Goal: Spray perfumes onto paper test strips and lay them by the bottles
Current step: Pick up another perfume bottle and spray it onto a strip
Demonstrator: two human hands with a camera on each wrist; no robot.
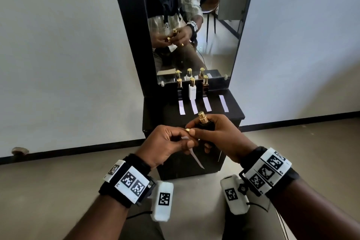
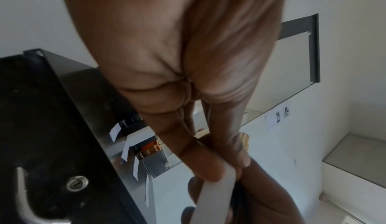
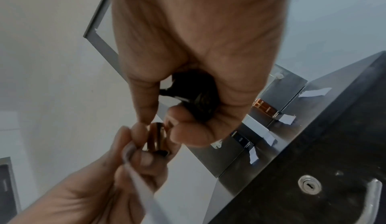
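Note:
In the head view my right hand [image 1: 202,135] grips a dark perfume bottle [image 1: 207,125] upright in front of the cabinet, its gold sprayer [image 1: 202,116] bare. Right beside it, my left hand [image 1: 182,137] pinches the gold cap [image 1: 187,130] and holds a white paper strip [image 1: 197,159] that hangs down from the fingers. The right wrist view shows the bottle [image 3: 196,98], the cap [image 3: 156,136] and the strip [image 3: 144,188]. The left wrist view shows the strip [image 2: 213,194] under my thumb. The two hands touch.
On the black cabinet [image 1: 231,116] stand a black bottle [image 1: 179,88], a white bottle [image 1: 192,91] and a brown bottle [image 1: 205,87], each with a strip in front. A further strip [image 1: 224,103] lies alone at the right. A mirror [image 1: 214,48] rises behind.

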